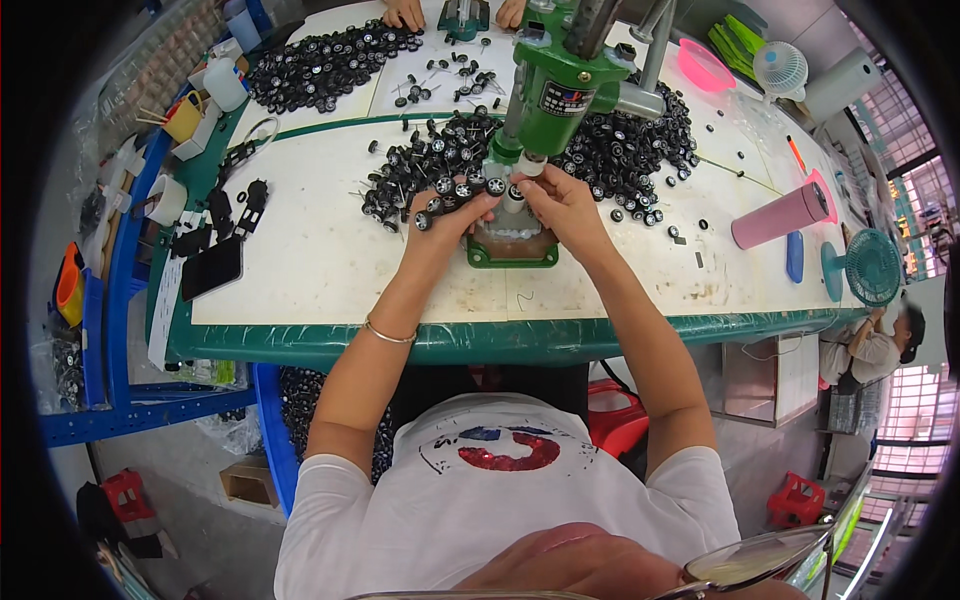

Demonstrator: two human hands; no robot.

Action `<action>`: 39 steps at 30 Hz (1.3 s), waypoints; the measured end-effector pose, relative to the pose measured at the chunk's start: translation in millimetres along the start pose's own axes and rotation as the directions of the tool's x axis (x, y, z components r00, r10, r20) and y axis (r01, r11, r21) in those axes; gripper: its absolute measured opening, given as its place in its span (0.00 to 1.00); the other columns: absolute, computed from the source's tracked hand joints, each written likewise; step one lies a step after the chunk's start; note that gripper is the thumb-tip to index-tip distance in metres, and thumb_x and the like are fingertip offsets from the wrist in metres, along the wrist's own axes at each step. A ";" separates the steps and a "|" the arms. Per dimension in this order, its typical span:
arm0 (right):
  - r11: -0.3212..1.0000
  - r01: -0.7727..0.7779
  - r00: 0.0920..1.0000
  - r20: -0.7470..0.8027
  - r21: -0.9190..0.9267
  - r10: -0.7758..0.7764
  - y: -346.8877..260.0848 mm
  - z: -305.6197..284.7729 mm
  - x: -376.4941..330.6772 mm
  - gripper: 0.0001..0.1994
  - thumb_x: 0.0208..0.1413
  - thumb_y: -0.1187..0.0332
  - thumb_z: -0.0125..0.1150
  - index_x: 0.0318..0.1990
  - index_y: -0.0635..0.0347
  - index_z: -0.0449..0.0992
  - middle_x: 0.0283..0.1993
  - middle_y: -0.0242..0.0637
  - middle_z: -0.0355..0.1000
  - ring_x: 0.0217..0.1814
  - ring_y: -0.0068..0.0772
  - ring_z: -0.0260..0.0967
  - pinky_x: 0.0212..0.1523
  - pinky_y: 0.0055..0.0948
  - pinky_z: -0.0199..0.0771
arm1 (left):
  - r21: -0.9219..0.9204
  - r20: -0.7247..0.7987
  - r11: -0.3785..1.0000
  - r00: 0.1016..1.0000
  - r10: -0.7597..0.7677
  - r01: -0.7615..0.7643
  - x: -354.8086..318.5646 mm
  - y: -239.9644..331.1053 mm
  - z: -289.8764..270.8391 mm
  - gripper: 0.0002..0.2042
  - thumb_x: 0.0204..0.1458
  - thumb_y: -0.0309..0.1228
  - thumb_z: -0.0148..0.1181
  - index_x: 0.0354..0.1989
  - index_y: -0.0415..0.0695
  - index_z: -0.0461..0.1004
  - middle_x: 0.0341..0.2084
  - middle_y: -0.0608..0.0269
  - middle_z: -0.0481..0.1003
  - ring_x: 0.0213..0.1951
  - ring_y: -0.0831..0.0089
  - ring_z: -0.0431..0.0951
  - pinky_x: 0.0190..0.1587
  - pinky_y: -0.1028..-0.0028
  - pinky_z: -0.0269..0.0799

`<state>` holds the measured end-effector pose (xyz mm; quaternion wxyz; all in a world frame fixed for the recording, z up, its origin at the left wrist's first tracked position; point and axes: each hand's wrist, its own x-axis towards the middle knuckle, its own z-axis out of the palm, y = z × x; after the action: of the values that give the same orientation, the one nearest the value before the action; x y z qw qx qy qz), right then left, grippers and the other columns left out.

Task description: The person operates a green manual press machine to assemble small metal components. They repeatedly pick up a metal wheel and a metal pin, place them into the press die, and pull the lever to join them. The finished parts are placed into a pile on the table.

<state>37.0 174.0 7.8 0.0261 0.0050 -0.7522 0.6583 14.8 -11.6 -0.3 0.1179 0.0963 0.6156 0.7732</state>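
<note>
My left hand (452,216) is closed around several small black toy wheels (462,190) with silver hubs, some standing out past the fingers. Its thumb reaches toward the foot of a green hand press (558,95). Under the press's ram (531,164), my right hand (566,208) pinches at a small black wheel (515,197) with fingertips close together. Part of that wheel is hidden by the fingers. The press base (512,256), a green frame, lies just below both hands.
Heaps of black wheels (640,150) flank the press, some on thin axles. A pink tumbler (780,216) and green fan (871,268) stand at right. A dark tablet (212,268) lies at left. Across the table, another person's hands (405,14) are at a second press (463,18).
</note>
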 end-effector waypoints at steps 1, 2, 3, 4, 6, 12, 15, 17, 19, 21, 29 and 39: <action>1.000 -0.023 1.000 0.015 -0.008 0.023 -2.1 -0.2 0.3 0.11 0.60 0.69 0.55 0.46 0.66 0.75 0.32 0.29 0.73 0.29 0.13 0.64 0.30 0.18 0.64 | 0.003 -0.002 1.000 1.000 0.008 -0.008 -0.2 -0.3 -0.4 0.07 0.49 0.28 0.65 0.34 0.38 0.79 0.25 0.65 0.78 0.26 0.82 0.72 0.26 0.82 0.61; 0.999 -0.046 0.998 0.029 -0.016 0.047 -5.9 -1.1 0.3 0.11 0.60 0.68 0.55 0.46 0.66 0.75 0.30 0.28 0.72 0.27 0.13 0.63 0.28 0.17 0.62 | 0.006 -0.003 1.000 1.000 0.016 -0.016 0.0 -1.0 -0.8 0.07 0.48 0.28 0.65 0.34 0.38 0.79 0.24 0.66 0.77 0.26 0.83 0.72 0.26 0.83 0.61; 0.997 -0.069 0.997 0.043 -0.024 0.070 -7.9 -1.5 -0.4 0.11 0.61 0.68 0.55 0.46 0.65 0.75 0.28 0.27 0.71 0.26 0.12 0.61 0.26 0.16 0.60 | 0.010 -0.004 1.000 1.000 0.024 -0.024 -0.5 -1.4 -1.1 0.08 0.48 0.29 0.66 0.34 0.38 0.80 0.23 0.67 0.77 0.25 0.83 0.72 0.26 0.83 0.60; 0.996 -0.092 0.995 0.036 0.004 0.092 -8.2 -2.3 -0.8 0.12 0.61 0.67 0.54 0.46 0.64 0.75 0.27 0.25 0.68 0.24 0.12 0.59 0.25 0.16 0.58 | -0.007 -0.007 0.999 0.999 0.034 -0.034 0.0 0.1 -0.1 0.07 0.48 0.29 0.66 0.33 0.39 0.80 0.22 0.67 0.77 0.24 0.84 0.71 0.25 0.83 0.60; 0.989 -0.136 0.991 0.025 0.059 0.135 -6.8 -3.5 -2.2 0.13 0.63 0.65 0.53 0.48 0.63 0.75 0.23 0.22 0.62 0.21 0.12 0.54 0.22 0.16 0.53 | -0.040 -0.015 0.998 0.998 0.055 -0.055 0.6 3.4 2.4 0.07 0.47 0.31 0.68 0.31 0.41 0.80 0.20 0.69 0.77 0.22 0.85 0.70 0.24 0.83 0.59; 0.995 0.042 0.995 -0.099 0.087 -0.034 -15.5 -34.1 -1.0 0.14 0.64 0.64 0.51 0.48 0.64 0.75 0.21 0.23 0.63 0.20 0.13 0.55 0.20 0.16 0.54 | 0.098 0.120 0.986 0.986 0.119 -0.131 14.9 13.4 8.3 0.05 0.47 0.29 0.67 0.30 0.41 0.80 0.21 0.69 0.77 0.24 0.86 0.70 0.28 0.82 0.62; 0.994 0.088 0.973 -0.218 0.062 -0.073 -42.6 -58.1 4.8 0.14 0.63 0.64 0.52 0.47 0.64 0.75 0.21 0.23 0.63 0.18 0.13 0.56 0.19 0.15 0.52 | -0.067 0.091 0.995 0.992 0.086 -0.080 20.4 7.9 17.8 0.06 0.46 0.28 0.68 0.32 0.41 0.81 0.26 0.69 0.79 0.29 0.85 0.73 0.35 0.81 0.67; 0.988 0.140 0.949 -0.294 0.071 -0.114 -55.8 -82.5 13.5 0.15 0.63 0.62 0.52 0.47 0.64 0.75 0.21 0.24 0.63 0.18 0.14 0.57 0.19 0.16 0.54 | -0.152 0.094 0.986 0.992 0.085 -0.070 28.4 -1.7 23.3 0.08 0.46 0.27 0.69 0.34 0.41 0.81 0.29 0.71 0.79 0.30 0.85 0.74 0.36 0.81 0.68; 0.983 0.174 0.938 -0.314 0.053 -0.149 -82.0 -103.3 28.7 0.16 0.64 0.60 0.49 0.47 0.65 0.75 0.24 0.26 0.66 0.22 0.17 0.61 0.22 0.19 0.60 | -0.178 0.110 0.980 0.988 0.112 -0.092 32.1 -4.3 24.5 0.08 0.46 0.27 0.68 0.35 0.41 0.80 0.29 0.70 0.79 0.31 0.85 0.74 0.36 0.81 0.68; 0.910 0.355 0.908 -0.312 0.216 -0.280 -105.5 -108.3 50.8 0.17 0.64 0.59 0.47 0.47 0.65 0.74 0.39 0.33 0.73 0.40 0.21 0.69 0.42 0.24 0.67 | -0.170 0.130 0.979 0.982 0.134 -0.111 35.0 -7.4 23.0 0.09 0.46 0.26 0.68 0.36 0.41 0.80 0.28 0.70 0.79 0.31 0.85 0.73 0.36 0.82 0.67; 0.827 0.265 0.861 0.264 0.496 -0.435 -217.1 -132.3 154.2 0.12 0.60 0.58 0.58 0.33 0.57 0.70 0.19 0.22 0.63 0.17 0.10 0.59 0.15 0.11 0.58 | -0.062 0.196 0.980 0.960 0.198 -0.189 38.2 2.6 25.1 0.08 0.46 0.26 0.67 0.36 0.40 0.80 0.27 0.71 0.79 0.29 0.86 0.71 0.35 0.81 0.66; 0.754 0.648 0.728 -0.378 0.106 -0.572 -220.3 -72.1 86.2 0.14 0.58 0.56 0.59 0.26 0.49 0.65 0.16 0.15 0.51 0.11 0.08 0.42 0.10 0.15 0.36 | 0.113 0.161 0.966 0.964 0.212 -0.231 34.8 5.7 17.6 0.08 0.46 0.26 0.67 0.35 0.39 0.79 0.24 0.69 0.78 0.27 0.86 0.70 0.32 0.81 0.66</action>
<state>-37.5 218.5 239.5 0.3641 0.1489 -0.6116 0.6864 -13.5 14.0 9.4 0.0693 0.2292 0.6398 0.7303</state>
